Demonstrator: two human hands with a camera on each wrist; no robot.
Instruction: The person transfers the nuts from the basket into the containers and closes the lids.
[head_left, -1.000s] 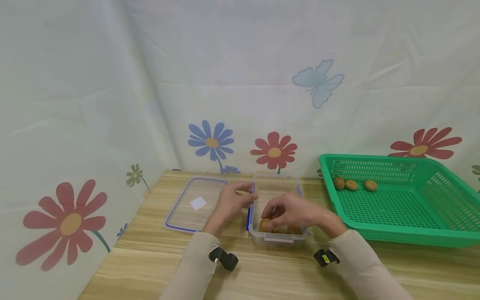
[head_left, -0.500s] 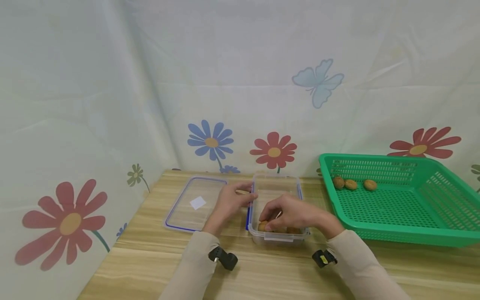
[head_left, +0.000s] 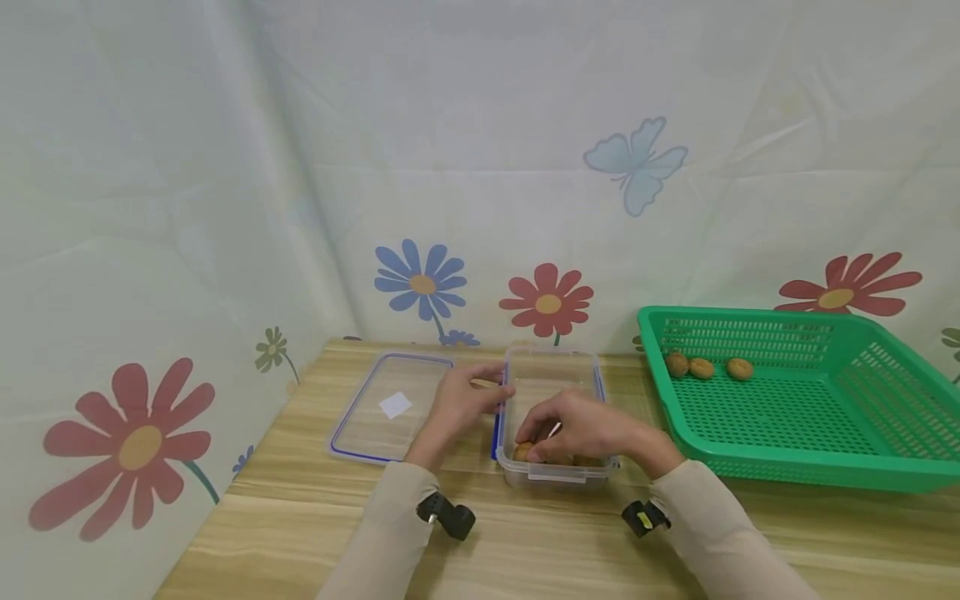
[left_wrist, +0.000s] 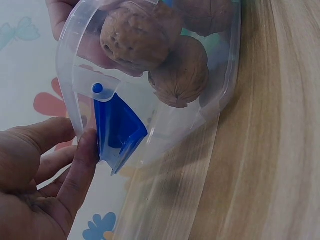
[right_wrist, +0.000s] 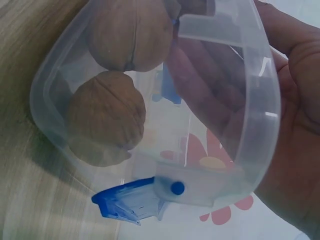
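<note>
A clear plastic food container (head_left: 551, 367) stands uncovered on the table, its blue side latches hanging down. My left hand (head_left: 465, 404) holds its left rim, the thumb and a finger near a blue latch (left_wrist: 117, 127) in the left wrist view. My right hand (head_left: 573, 425) reaches inside and pinches a walnut (head_left: 522, 452) at the near left corner, which shows larger as a walnut (left_wrist: 142, 37) in the left wrist view. Other walnuts lie along the near end, among them one walnut (right_wrist: 107, 120) in the right wrist view. My right fingers partly hide them.
To the left, a clear lid (head_left: 360, 425) with a blue seal and a white label lies flat. On the right stands a green basket (head_left: 795, 458) holding 3 walnuts (head_left: 701, 368) at its far left. A floral curtain (head_left: 480, 208) hangs behind the wooden table (head_left: 480, 554).
My right hand has shifted slightly left, and the walnut it pinches has moved lower into the container's near left corner. The left hand has stayed at the rim.
</note>
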